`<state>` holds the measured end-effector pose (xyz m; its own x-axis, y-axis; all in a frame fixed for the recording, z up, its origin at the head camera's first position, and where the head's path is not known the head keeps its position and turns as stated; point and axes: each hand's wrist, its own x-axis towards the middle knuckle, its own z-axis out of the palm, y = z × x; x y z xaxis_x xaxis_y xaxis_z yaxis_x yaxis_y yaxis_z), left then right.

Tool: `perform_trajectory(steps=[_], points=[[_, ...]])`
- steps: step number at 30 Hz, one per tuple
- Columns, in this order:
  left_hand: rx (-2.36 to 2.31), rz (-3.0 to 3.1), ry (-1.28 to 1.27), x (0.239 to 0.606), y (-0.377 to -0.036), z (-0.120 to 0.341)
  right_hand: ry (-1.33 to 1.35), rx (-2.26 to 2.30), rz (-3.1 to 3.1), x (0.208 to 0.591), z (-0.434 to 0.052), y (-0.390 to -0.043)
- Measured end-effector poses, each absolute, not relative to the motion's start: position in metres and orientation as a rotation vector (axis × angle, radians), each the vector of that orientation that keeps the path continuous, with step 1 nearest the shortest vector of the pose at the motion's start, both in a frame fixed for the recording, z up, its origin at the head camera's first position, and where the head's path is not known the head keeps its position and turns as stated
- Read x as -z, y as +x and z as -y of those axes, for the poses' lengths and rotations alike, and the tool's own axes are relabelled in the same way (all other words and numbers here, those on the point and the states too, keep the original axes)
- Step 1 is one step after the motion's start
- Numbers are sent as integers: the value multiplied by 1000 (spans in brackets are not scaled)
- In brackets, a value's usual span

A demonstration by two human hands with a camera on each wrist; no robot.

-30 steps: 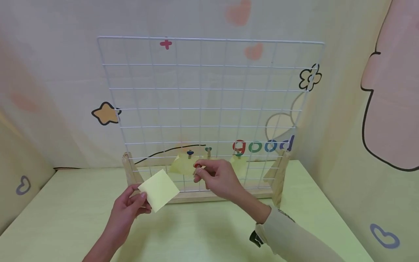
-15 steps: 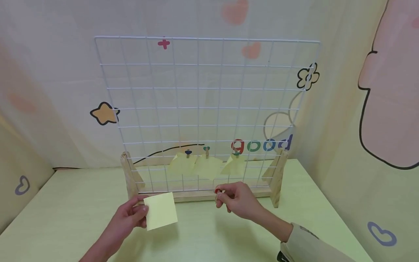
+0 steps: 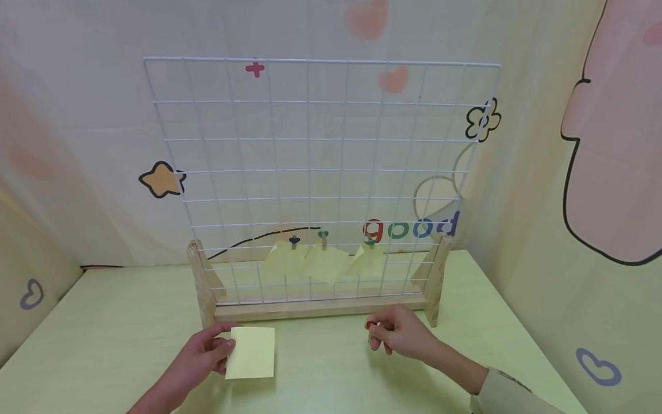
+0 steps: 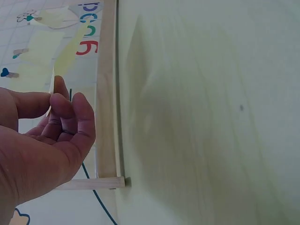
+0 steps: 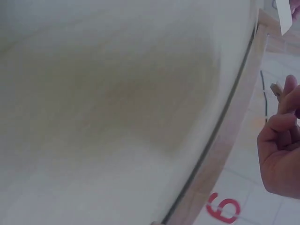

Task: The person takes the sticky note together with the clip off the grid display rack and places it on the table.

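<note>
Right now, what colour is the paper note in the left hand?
Pale yellow. The note pinched by the left hand shows best in the head view.

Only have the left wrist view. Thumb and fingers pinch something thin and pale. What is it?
Observer: A square yellow sticky note, gripped at its left edge by the left hand, low over the table.
Operator: Where's the other hand?
Observer: The right hand is in front of the wooden base of the wire grid, pinching a small wooden clip with a red head.
Operator: I see yellow paper past the wood. How many?
Observer: Three notes hang clipped to the grid's low wires: one under a blue clip, one under a green clip, and a third note to their right.
</note>
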<state>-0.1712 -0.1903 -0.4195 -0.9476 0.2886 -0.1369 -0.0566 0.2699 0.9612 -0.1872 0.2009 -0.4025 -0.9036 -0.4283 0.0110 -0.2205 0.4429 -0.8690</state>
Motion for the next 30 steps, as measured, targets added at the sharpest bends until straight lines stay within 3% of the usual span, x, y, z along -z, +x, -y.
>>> perform_trajectory(steps=[11,30], points=[[-1686,-2234,257,438,-176,199,-391,1457,-2382,433,-239,-190],[-1606,-2382,189,443,-179,198,-316,1466,-2309,438,-255,-193]])
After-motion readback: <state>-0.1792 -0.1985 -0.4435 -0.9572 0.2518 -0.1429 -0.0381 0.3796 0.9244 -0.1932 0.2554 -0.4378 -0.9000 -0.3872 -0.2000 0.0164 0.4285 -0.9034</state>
